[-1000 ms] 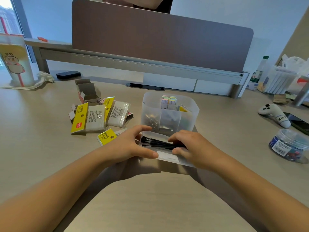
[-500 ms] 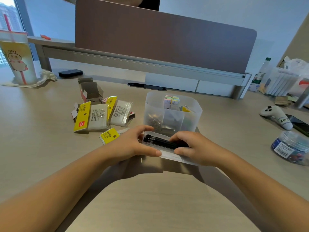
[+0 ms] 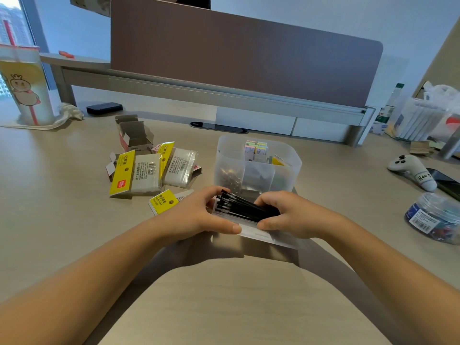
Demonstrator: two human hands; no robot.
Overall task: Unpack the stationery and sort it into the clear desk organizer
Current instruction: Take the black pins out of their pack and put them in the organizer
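A clear desk organizer [image 3: 293, 168] stands mid-desk, with coloured sticky tabs at its back and metal clips in its front left compartment. Just in front of it lies a clear flat box [image 3: 258, 232] with a bundle of black pen refills [image 3: 241, 207] rising out of it. My left hand [image 3: 196, 215] grips the box at its left end, thumb along the near edge. My right hand [image 3: 291, 215] grips the right end of the refill bundle, fingers curled over it. Their far tips point up and left.
Yellow-labelled stationery packs [image 3: 137, 175] and an open cardboard box [image 3: 134, 135] lie left of the organizer. A drink cup [image 3: 25, 88] stands far left. At right are a white game controller [image 3: 410, 170], a phone [image 3: 445, 183] and a clear jar of clips [image 3: 438, 217].
The refill bundle has lifted and tilted up out of the clear box, its tips now raised toward the organizer. Both hands stayed in place.
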